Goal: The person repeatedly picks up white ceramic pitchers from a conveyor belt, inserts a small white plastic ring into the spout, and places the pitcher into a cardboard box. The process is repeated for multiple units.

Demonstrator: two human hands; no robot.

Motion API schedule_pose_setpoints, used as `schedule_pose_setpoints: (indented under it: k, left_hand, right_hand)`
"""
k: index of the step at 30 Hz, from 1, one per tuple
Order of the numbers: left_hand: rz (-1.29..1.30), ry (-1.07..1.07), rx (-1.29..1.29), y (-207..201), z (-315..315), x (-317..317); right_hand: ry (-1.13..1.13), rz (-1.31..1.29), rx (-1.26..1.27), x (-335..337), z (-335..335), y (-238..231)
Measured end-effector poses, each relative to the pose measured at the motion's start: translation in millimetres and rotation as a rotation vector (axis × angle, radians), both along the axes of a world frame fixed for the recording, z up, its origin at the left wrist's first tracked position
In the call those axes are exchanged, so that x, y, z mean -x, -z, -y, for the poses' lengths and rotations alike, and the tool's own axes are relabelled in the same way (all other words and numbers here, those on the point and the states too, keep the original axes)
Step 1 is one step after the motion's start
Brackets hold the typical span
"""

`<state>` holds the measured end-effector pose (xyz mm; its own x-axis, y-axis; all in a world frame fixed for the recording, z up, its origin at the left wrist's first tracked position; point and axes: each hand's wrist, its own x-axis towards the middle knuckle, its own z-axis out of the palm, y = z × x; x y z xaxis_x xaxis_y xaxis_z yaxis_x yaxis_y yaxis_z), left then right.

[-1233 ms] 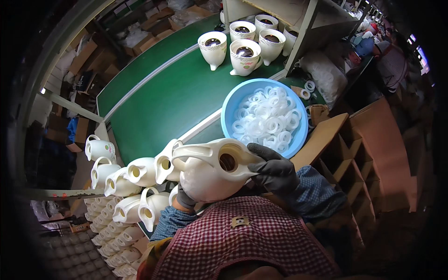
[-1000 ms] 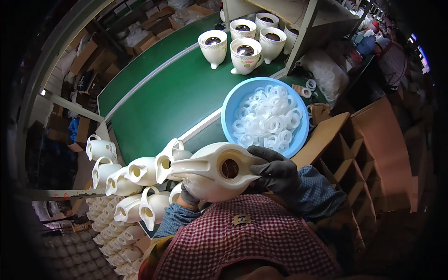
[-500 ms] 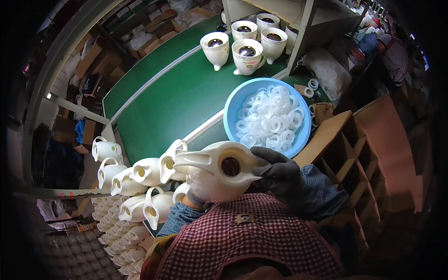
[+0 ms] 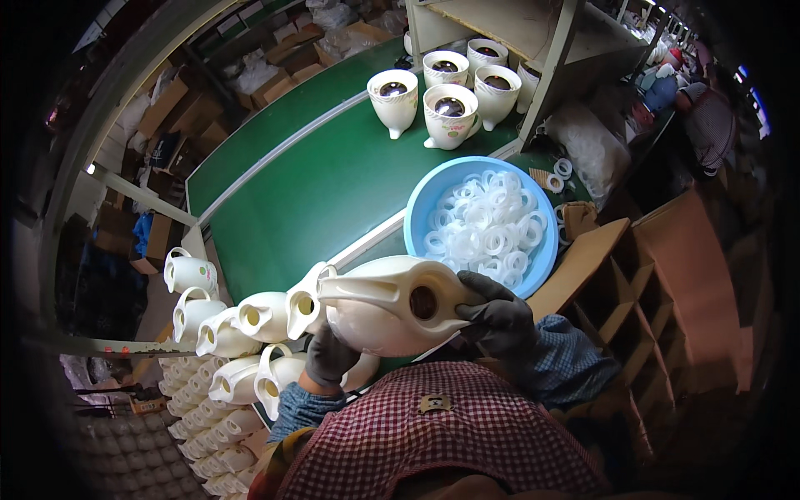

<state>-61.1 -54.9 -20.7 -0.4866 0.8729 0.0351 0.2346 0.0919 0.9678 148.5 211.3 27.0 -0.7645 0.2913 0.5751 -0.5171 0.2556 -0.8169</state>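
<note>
A cream-white plastic jug shell [image 4: 387, 321] lies sideways between my hands, above the near edge of the bench. Its round opening faces up and looks dark inside. My left hand [image 4: 331, 354], in a dark grey glove, is closed against the lower left side of the shell; part of its fingers is hidden behind it. At the right end, my right hand [image 4: 500, 317], gloved alike, pinches the rim with thumb and fingers. Just beyond the shell stands a light blue basin [image 4: 414, 218] heaped with translucent white rings [image 4: 483, 221].
More white jug shells [image 4: 262, 317] lie along the bench's left end, with stacked rows [image 4: 212, 425] below. Several white jugs with dark round insides [image 4: 450, 112] stand at the back of the green bench [image 4: 292, 200]. A divided cardboard box [image 4: 633, 300] is at right.
The shell has shifted slightly right and tipped a little. My left hand, mostly hidden behind it before, now shows at its lower left. My right hand keeps its hold.
</note>
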Motion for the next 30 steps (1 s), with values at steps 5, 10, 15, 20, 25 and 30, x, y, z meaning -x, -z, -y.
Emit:
schedule_pose_setpoints:
  k: [5,10,15,20,25,30]
  left_hand:
    - [0.321,-0.141,-0.026,-26.8,-6.7,98.5]
    - [-0.447,-0.204,-0.044,-52.1,-145.6,220.0]
    - [-1.148,-0.156,0.498,4.1,-250.1,319.1]
    - [-1.152,-0.186,0.776,34.9,-314.8,355.6]
    - [-1.081,-0.244,0.782,39.8,-342.1,368.9]
    - [-1.072,-0.224,0.664,59.2,-351.2,387.7]
  right_hand:
    - [0.018,0.159,0.365,10.2,7.2,18.0]
    - [-0.016,0.627,0.313,10.4,0.8,-14.2]
    - [-0.118,0.542,0.184,18.2,-3.4,-5.2]
    - [-0.134,0.585,0.071,19.1,-9.4,-7.2]
    - [-0.122,0.503,-0.018,23.6,-9.2,-0.1]
    - [-0.073,0.561,0.065,26.5,-2.7,-5.3]
